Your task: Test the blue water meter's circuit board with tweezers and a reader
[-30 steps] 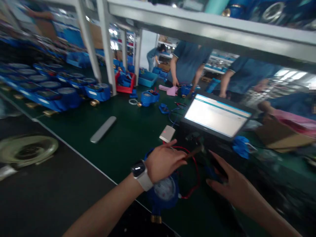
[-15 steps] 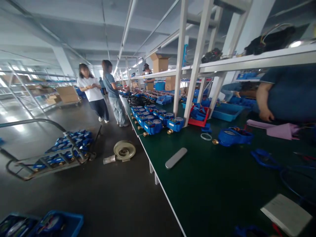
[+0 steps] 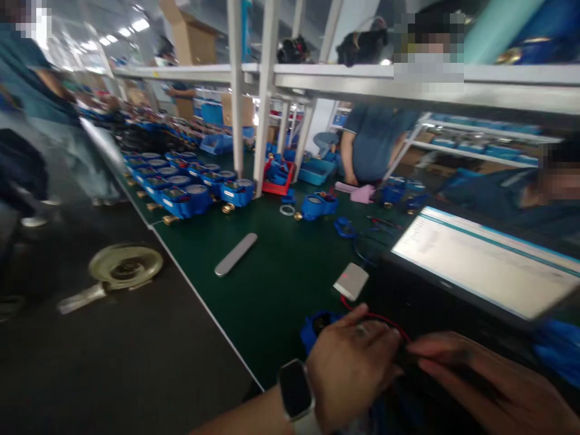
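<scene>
My left hand [image 3: 351, 365], with a watch on the wrist, lies over a blue water meter [image 3: 317, 326] at the near edge of the green bench [image 3: 272, 284]; its fingers are curled round something dark. My right hand [image 3: 489, 386] reaches in from the right, fingers meeting the left hand's at a dark object with a red wire [image 3: 380, 317]. Motion blurs both hands. A small white box with a red light [image 3: 351, 280] sits just beyond them. A lit laptop screen [image 3: 484, 260] stands to the right.
Rows of blue meters [image 3: 181, 184] line the bench's left end. A grey flat bar [image 3: 235, 254], a red bin [image 3: 276, 175] and loose blue parts [image 3: 317, 206] lie further back. White shelf posts [image 3: 265, 90] rise from the bench. People work opposite [image 3: 376, 142]. A round metal fan [image 3: 124, 266] lies on the floor.
The view swung left across the hall, then back to the bench. My hands are in view again, now closer together above the meter, with the right fingers touching the left.
</scene>
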Demonstrator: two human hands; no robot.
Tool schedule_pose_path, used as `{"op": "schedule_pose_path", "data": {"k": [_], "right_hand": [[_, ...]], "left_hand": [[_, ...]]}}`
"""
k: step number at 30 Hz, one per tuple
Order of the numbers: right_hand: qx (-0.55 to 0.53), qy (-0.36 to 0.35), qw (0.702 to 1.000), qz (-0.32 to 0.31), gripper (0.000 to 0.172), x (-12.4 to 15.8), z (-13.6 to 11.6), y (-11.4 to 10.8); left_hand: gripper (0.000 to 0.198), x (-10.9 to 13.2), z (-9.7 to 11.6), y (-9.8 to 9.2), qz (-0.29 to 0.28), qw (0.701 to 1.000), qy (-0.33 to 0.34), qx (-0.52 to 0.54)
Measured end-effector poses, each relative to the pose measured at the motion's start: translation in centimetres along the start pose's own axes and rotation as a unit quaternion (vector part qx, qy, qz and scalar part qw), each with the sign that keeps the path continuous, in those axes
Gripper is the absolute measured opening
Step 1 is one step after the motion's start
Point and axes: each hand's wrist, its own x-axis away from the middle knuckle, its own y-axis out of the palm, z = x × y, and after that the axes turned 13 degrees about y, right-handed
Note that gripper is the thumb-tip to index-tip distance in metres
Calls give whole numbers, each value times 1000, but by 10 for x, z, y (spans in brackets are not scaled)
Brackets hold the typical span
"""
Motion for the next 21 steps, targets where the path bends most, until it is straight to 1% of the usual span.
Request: {"op": "schedule_pose_path", "data": {"k": [1, 2, 3, 4, 5, 6, 7, 9, 11, 14, 17, 19, 21], "right_hand": [[5, -1, 999, -35, 17, 5, 0, -17], [4, 6, 998, -60, 12, 7, -1, -29], [-7, 11, 997, -71, 9, 7, -4, -36], [-17, 11, 997, -78, 8, 6, -6, -39], [-27, 10, 997, -78, 8, 5, -9, -38], [-34, 7, 996, -77, 6, 3, -11, -36], [-36, 5, 996, -77, 5, 1, -13, -33], [-34, 11, 997, -70, 4, 1, -16, -28], [-28, 26, 998, -53, 4, 2, -19, -26], [-9, 50, 998, -28, 3, 7, -21, -24], [15, 96, 995, 4, 4, 11, -23, -21], [23, 120, 992, 26, 5, 12, -24, -20], [25, 115, 993, 12, 2, 12, -23, -22]], "left_hand": [[41, 9, 6, -3, 56, 998, -33, -13], [46, 18, 10, -5, 83, 996, -34, -17], [47, 27, 13, -7, 113, 993, -15, -20], [42, 35, 16, -7, 110, 993, 27, -22], [41, 42, 18, -6, 112, 993, 45, -17], [35, 48, 20, -5, 113, 992, 51, -10], [29, 53, 22, -3, 110, 993, 47, -2], [21, 58, 25, 1, 113, 993, 16, 11], [18, 60, 29, 4, 113, 994, -3, 14], [16, 62, 32, 6, 109, 994, -13, 22], [15, 63, 33, 6, 107, 993, -30, 31], [16, 62, 33, 6, 101, 994, -23, 21], [21, 59, 31, 6, 87, 996, -7, 0]]}}
